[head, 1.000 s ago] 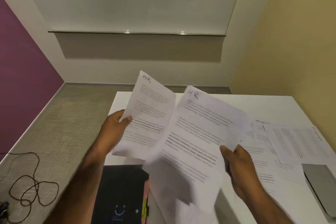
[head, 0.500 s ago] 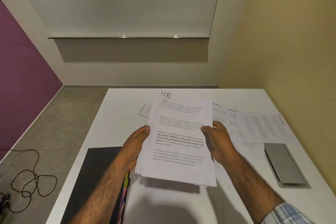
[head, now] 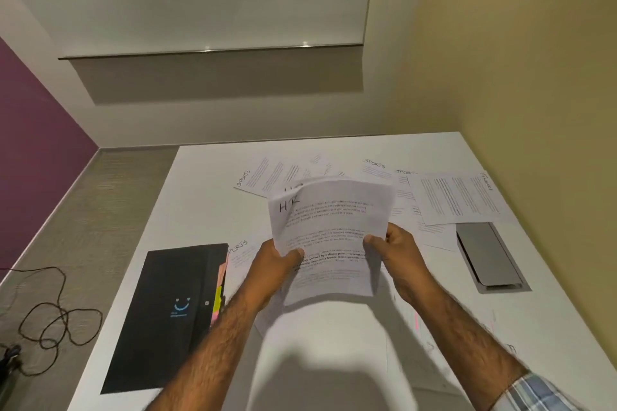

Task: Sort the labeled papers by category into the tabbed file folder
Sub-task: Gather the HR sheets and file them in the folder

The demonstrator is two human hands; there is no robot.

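White table (head: 200,197), purple wall on the left, yellow on the right. Compared with half a second back, the HR stack (head: 334,217) isn't flat anymore: its top edge curls over and a second HR heading peeks out behind. Left hand (head: 277,264) and right hand (head: 397,253) both pinch its lower sides, holding it above the table. Count: one black folder (head: 167,310) at left, four SPORTS sheets (head: 263,173), one Finance sheet (head: 457,197) lying loose.
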